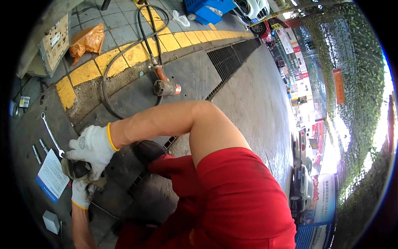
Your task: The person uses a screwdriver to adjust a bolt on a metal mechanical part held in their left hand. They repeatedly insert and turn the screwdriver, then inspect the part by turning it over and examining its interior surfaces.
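A grimy metal part with a dark rounded centre, which looks like a brake caliper (pixel 79 169), is between my two hands low at the left. My right hand (pixel 92 150), in a white glove with a yellow cuff, grips it from above, fingers curled over its upper side. From below, my left hand (pixel 82 193), gloved alike, has its fingers closed on the lower side, partly hidden. A combination wrench (pixel 50 133) lies beside my right fingertips. Two metal pins (pixel 37 154) and a printed leaflet (pixel 52 176) lie just left of the part.
A small white box (pixel 51 221) lies near my left forearm. Further off are an impact wrench (pixel 166 87) on a looped hose (pixel 108 85), an orange plastic bag (pixel 88 40), a carton (pixel 56 43) and a blue crate (pixel 212 10). A floor grating (pixel 226 62) runs past; parked cars (pixel 301 186) stand right.
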`<act>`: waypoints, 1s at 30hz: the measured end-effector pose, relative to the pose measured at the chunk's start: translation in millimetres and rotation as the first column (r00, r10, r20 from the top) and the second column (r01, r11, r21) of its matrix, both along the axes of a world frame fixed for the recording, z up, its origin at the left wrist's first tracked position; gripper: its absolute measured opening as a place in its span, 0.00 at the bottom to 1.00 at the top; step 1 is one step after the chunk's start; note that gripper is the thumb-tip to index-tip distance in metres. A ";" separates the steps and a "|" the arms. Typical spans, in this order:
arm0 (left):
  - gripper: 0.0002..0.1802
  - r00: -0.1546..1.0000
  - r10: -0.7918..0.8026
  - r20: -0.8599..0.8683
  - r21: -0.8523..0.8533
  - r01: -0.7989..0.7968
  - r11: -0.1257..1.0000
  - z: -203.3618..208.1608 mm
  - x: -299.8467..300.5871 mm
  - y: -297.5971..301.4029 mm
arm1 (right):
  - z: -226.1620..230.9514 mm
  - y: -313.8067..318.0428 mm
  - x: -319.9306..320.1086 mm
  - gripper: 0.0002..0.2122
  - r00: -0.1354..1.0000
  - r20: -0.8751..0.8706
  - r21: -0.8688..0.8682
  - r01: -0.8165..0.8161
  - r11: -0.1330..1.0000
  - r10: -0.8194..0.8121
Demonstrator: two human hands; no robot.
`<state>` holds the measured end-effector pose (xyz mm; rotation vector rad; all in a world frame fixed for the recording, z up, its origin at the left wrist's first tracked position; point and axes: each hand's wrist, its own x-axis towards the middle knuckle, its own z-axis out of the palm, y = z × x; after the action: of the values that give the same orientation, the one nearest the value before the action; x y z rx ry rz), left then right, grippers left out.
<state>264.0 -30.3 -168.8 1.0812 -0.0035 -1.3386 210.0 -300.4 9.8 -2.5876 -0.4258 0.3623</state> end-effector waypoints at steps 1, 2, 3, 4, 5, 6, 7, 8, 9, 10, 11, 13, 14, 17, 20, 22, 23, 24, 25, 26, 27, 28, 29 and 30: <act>0.26 1.000 0.007 0.011 0.060 -0.008 0.998 9.7 -9.7 -8.8 | 0.8 -2.5 -4.3 0.44 0.999 -0.010 -0.023 -0.031 0.999 0.031; 0.26 0.999 0.028 0.041 0.131 -0.034 0.991 14.8 -9.8 -8.9 | 2.3 -2.1 -1.3 0.44 0.997 -0.004 -0.035 -0.077 0.996 0.077; 0.26 0.999 0.018 0.048 0.104 -0.023 0.994 13.8 -10.3 -8.0 | 5.5 -0.6 0.4 0.43 0.995 -0.020 -0.064 -0.101 0.993 0.100; 0.26 0.999 0.038 0.039 0.104 -0.042 0.994 17.5 -10.7 -7.2 | 6.5 -0.9 -1.7 0.43 0.996 -0.028 -0.048 -0.083 0.995 0.082; 0.25 0.998 0.063 0.028 0.096 -0.066 0.993 29.0 -13.9 -12.2 | 9.2 -1.7 -3.5 0.43 0.997 -0.039 -0.039 -0.070 0.997 0.069; 0.25 0.996 0.090 0.017 0.090 -0.091 0.992 35.6 -16.0 -13.7 | 10.4 -2.0 -4.5 0.43 0.997 -0.049 -0.030 -0.059 0.998 0.058; 0.24 0.996 0.088 0.012 0.125 -0.089 0.988 15.6 -15.5 -12.1 | 10.4 -2.0 -4.6 0.43 0.997 -0.062 -0.035 -0.037 0.999 0.035; 0.24 0.990 0.135 0.039 0.074 -0.138 0.988 12.0 -18.3 -14.2 | 10.5 -2.2 -3.1 0.43 0.998 -0.069 -0.042 -0.011 0.999 0.008; 0.24 0.981 0.185 0.065 0.021 -0.186 0.982 10.5 -20.8 -16.4 | 10.7 -2.7 -2.0 0.43 0.997 -0.077 -0.048 0.012 0.999 -0.016; 0.28 0.983 0.170 0.065 0.015 -0.171 0.985 8.8 -18.9 -16.7 | 11.0 -3.4 -1.7 0.42 0.996 -0.085 -0.056 0.031 0.998 -0.036; 0.32 0.986 0.152 0.063 0.008 -0.152 0.988 6.3 -16.9 -17.2 | 10.5 -3.0 -3.1 0.42 0.993 -0.098 -0.065 0.053 0.996 -0.060; 0.36 0.994 0.099 0.047 -0.003 -0.099 0.995 7.2 -10.3 -14.3 | 8.9 0.4 -3.7 0.41 0.991 -0.091 -0.076 0.093 0.993 -0.100; 0.35 0.997 0.066 0.032 -0.009 -0.065 0.998 9.9 -6.5 -12.3 | 8.1 3.4 -3.1 0.40 0.991 -0.073 -0.080 0.110 0.991 -0.115; 0.22 0.997 0.075 0.025 0.052 -0.077 0.996 25.6 -1.2 -13.5 | 22.2 11.7 2.9 0.38 0.987 -0.082 -0.088 0.130 0.988 -0.137; 0.14 1.000 -0.023 0.003 0.054 0.023 0.998 29.0 0.9 -9.7 | 7.4 13.7 -8.8 0.37 0.988 0.018 0.076 0.150 0.986 -0.152; 0.08 0.979 -0.190 0.068 -0.070 0.195 0.978 15.7 6.1 0.9 | 10.7 16.7 -10.4 0.40 0.985 -0.075 0.014 0.160 0.987 -0.158; 0.30 0.983 -0.179 0.046 -0.064 0.181 0.981 16.5 3.2 -4.7 | 11.5 17.5 -9.9 0.43 0.984 -0.090 -0.006 0.154 0.988 -0.154; 0.28 0.978 -0.187 0.093 -0.099 0.196 0.976 20.7 -0.3 -9.0 | 15.5 16.0 -11.8 0.45 0.981 -0.104 -0.040 0.159 0.986 -0.162; 0.27 0.980 -0.181 0.084 -0.064 0.187 0.980 23.1 0.5 -9.9 | 20.1 19.4 -6.0 0.46 0.978 -0.145 -0.051 0.146 0.988 -0.152; 0.26 0.980 -0.181 0.078 -0.040 0.184 0.982 24.1 0.3 -11.5 | 26.1 21.6 -2.1 0.47 0.971 -0.184 -0.072 0.140 0.988 -0.151; 0.26 0.983 -0.174 0.066 -0.033 0.176 0.984 18.2 -0.3 -7.8 | 26.0 23.8 1.8 0.47 0.972 -0.190 -0.096 0.123 0.988 -0.140; 0.25 0.984 -0.172 0.053 -0.025 0.173 0.985 12.6 0.3 -4.0 | 26.8 26.9 5.7 0.47 0.968 -0.214 -0.097 0.112 0.989 -0.131; 0.26 0.979 -0.199 0.042 0.014 0.199 0.980 13.6 3.3 -8.3 | 29.0 25.8 8.3 0.47 0.963 -0.238 -0.107 0.104 0.989 -0.127; 0.29 0.986 -0.164 -0.038 -0.060 0.162 0.985 16.1 6.4 -7.6 | 31.0 25.2 10.1 0.47 0.957 -0.261 -0.117 0.097 0.988 -0.125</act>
<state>270.4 -37.8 -152.7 1.0208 -0.1001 -1.5000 220.1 -275.2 40.8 -2.5975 -0.1679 0.7004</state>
